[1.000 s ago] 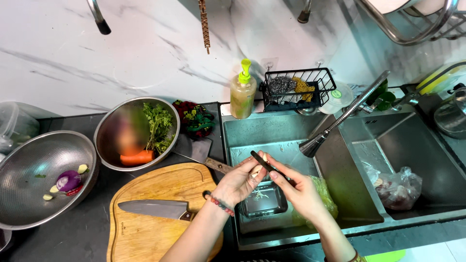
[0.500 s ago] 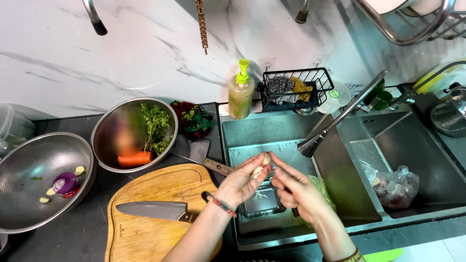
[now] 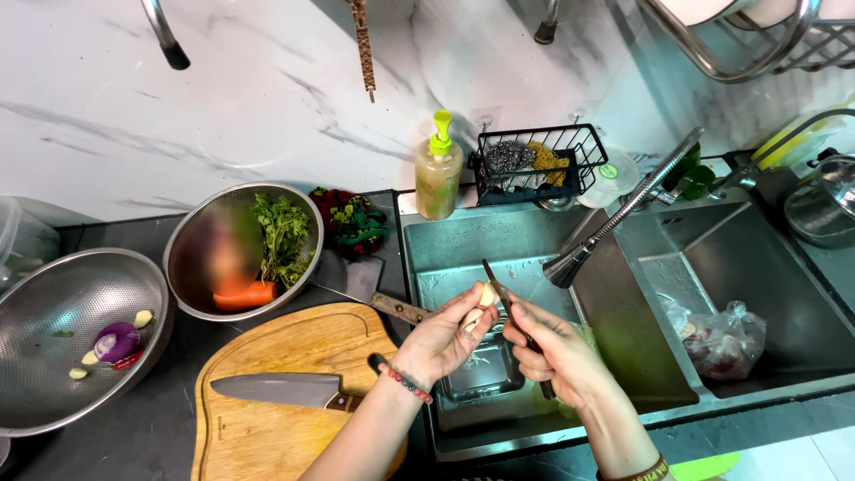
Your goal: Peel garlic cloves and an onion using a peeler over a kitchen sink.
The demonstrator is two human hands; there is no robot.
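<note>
Your left hand (image 3: 443, 336) pinches a small pale garlic clove (image 3: 487, 295) at its fingertips; your right hand (image 3: 554, 349) grips a dark slim paring knife (image 3: 508, 307), blade touching the clove.

Two steel bowls (image 3: 80, 338) (image 3: 240, 249), two knives (image 3: 285, 390) (image 3: 512, 312), one wooden cutting board (image 3: 294, 356), one soap dispenser (image 3: 438, 169), one carrot (image 3: 245, 296), one halved red onion (image 3: 116, 341), two hands (image 3: 445, 334) (image 3: 557, 352).

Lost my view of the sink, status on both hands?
Left hand pinching a pale garlic clove over the sink. Right hand holding small knife, blade at the clove. Faucet close beside, not touching.
</note>
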